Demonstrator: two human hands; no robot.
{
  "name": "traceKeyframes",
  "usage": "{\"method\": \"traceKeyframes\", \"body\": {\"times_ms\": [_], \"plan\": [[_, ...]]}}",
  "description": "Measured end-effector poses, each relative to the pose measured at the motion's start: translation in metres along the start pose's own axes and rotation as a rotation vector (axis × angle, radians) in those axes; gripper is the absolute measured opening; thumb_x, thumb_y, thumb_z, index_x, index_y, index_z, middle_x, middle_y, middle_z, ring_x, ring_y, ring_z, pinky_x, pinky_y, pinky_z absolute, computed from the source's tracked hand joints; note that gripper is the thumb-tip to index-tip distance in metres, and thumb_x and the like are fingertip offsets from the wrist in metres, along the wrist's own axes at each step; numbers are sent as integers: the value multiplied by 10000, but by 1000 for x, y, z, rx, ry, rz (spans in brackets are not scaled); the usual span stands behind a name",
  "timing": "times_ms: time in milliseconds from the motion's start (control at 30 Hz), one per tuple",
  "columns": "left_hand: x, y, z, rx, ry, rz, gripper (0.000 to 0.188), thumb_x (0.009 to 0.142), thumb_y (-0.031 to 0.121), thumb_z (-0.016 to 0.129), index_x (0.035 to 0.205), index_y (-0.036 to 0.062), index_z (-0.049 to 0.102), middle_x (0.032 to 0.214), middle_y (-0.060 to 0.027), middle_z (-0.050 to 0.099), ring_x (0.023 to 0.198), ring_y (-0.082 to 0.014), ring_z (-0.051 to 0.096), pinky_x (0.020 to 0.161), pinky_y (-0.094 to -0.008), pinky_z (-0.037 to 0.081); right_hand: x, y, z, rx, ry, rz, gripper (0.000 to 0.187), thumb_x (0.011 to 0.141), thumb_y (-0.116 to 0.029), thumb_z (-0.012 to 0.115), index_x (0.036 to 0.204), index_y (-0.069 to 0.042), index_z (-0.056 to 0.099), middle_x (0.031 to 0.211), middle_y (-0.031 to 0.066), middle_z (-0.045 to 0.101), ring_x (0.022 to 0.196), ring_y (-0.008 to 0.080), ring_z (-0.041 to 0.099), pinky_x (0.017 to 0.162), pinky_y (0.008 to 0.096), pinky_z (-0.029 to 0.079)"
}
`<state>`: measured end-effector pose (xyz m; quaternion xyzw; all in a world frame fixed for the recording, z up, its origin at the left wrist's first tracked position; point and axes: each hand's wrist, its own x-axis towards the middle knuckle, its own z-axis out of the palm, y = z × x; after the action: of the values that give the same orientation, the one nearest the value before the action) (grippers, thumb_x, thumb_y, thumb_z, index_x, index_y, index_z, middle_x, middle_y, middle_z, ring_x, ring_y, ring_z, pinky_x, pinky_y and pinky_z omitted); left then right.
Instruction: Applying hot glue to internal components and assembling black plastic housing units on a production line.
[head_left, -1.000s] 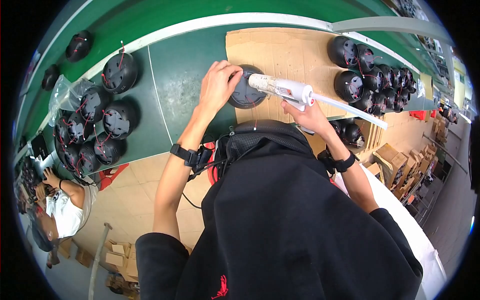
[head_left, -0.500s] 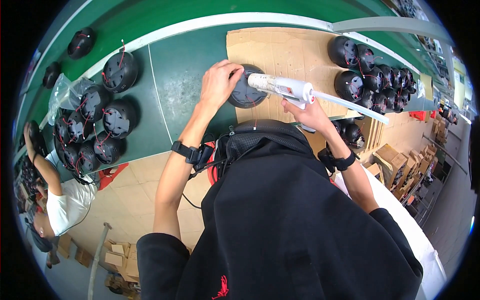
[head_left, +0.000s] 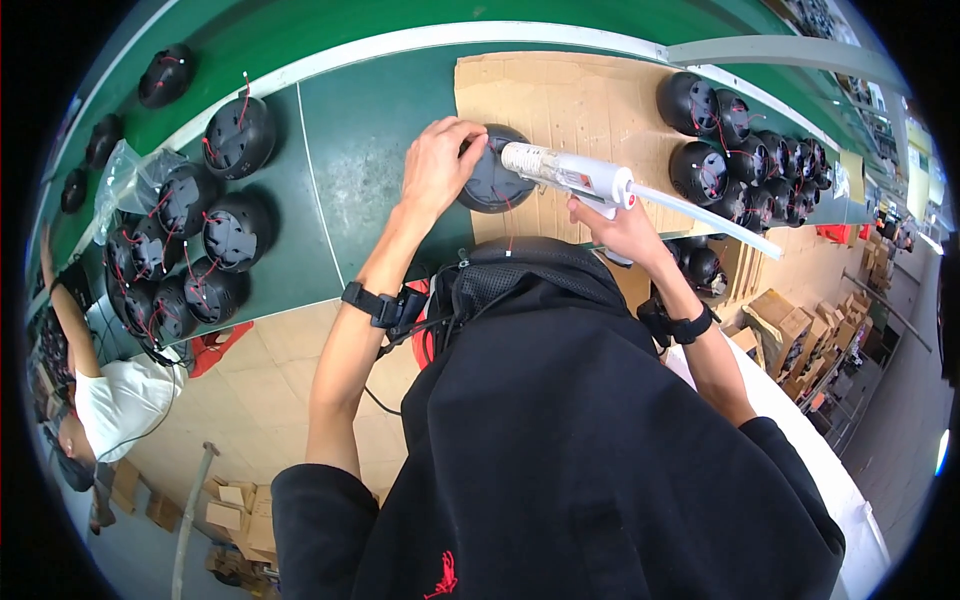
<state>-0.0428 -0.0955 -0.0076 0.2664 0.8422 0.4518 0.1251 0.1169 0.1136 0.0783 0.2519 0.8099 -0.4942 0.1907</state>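
A black round housing with a thin red wire lies on the near left part of a cardboard sheet and partly over the green table. My left hand pinches the housing's upper left rim, its fingers closed. My right hand is wrapped round the grip of a white glue gun, which points left over the housing. A long translucent glue stick juts from its back end to the right. The gun's body hides its nozzle tip and part of the housing.
Several similar black housings stand at the left beside a clear plastic bag; more fill the right. The cardboard sheet covers the table's middle. A green belt with housings runs behind. A co-worker is at the far left.
The glue gun has shifted slightly to the right. My left hand stays at the housing's rim. The co-worker has moved a little to the left, and housings on the belt have shifted.
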Motion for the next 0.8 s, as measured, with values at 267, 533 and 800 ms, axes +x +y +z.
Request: {"method": "traceKeyframes", "body": {"times_ms": [267,533,800], "plan": [[-53,42,-27,114,-379,-330,433,891,460,658,766,51,732,693,-115,703,712,-349,704,686,-424,551,-8,7,-7,258,-56,-36,329,946,-138,677,1239,-15,592,976,43,689,843,103,664,513,245,555],[-81,26,11,-4,-489,-212,246,925,215,610,798,20,691,735,-216,654,730,-423,646,645,-476,512,-8,-1,-13,220,-179,52,330,957,-130,654,1261,-21,589,861,31,683,742,81,639,496,239,502],[-82,23,15,32,-551,-222,221,911,202,610,838,11,694,794,-221,674,802,-436,655,711,-498,517,-9,-20,-11,114,-235,103,319,942,-121,663,1237,-19,595,811,25,666,673,70,612,473,232,464]]}}
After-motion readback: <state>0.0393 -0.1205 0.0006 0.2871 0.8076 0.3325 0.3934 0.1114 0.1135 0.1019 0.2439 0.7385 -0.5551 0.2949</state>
